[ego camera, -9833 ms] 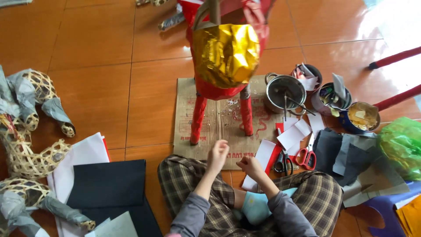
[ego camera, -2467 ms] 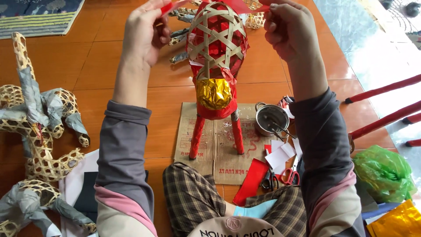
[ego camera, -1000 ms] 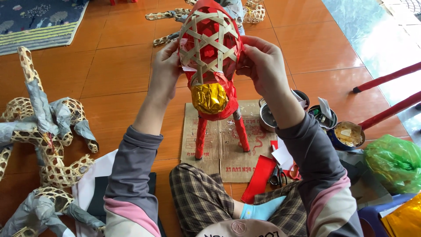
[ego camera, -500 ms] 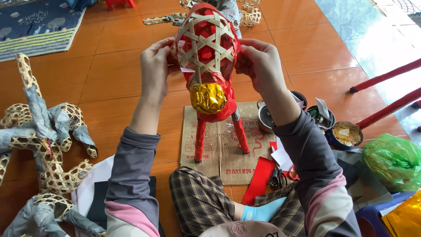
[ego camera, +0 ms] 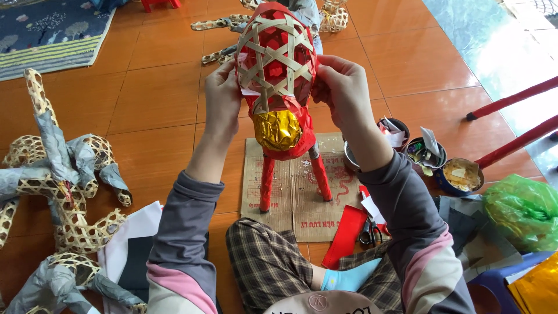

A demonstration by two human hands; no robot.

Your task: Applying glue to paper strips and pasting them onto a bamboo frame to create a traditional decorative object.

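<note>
— Both hands are on that woven bamboo figure (ego camera: 276, 70), aren't they?

— Yes. It stands on its two red legs on a cardboard sheet (ego camera: 293, 192) on the floor, right in front of the seated person's knees. Its red-papered body is upright, with a crumpled gold foil ball (ego camera: 277, 130) on its lower front.

— How does each hand grip it?

— The left hand (ego camera: 222, 96) is pressed to the figure's left flank, fingers curled onto the lattice and pinching a small pale paper scrap (ego camera: 249, 91) against it. The right hand (ego camera: 343, 90) cups the opposite flank, fingers bent and closed on the red paper at the edge.

— And around the figure?

— Just right of the cardboard lie a red paper strip (ego camera: 346, 235) and scissors (ego camera: 370, 231). Further right sit small tins (ego camera: 427, 154) of scraps and a bowl (ego camera: 460, 175) with yellowish paste, then a green plastic bag (ego camera: 523, 209). Well left of the figure lie bare bamboo frames (ego camera: 64, 180) partly wrapped in grey paper, with dark and white sheets (ego camera: 131, 250) beside them. Behind it, more woven pieces (ego camera: 224, 23) rest on the tiles.
</note>
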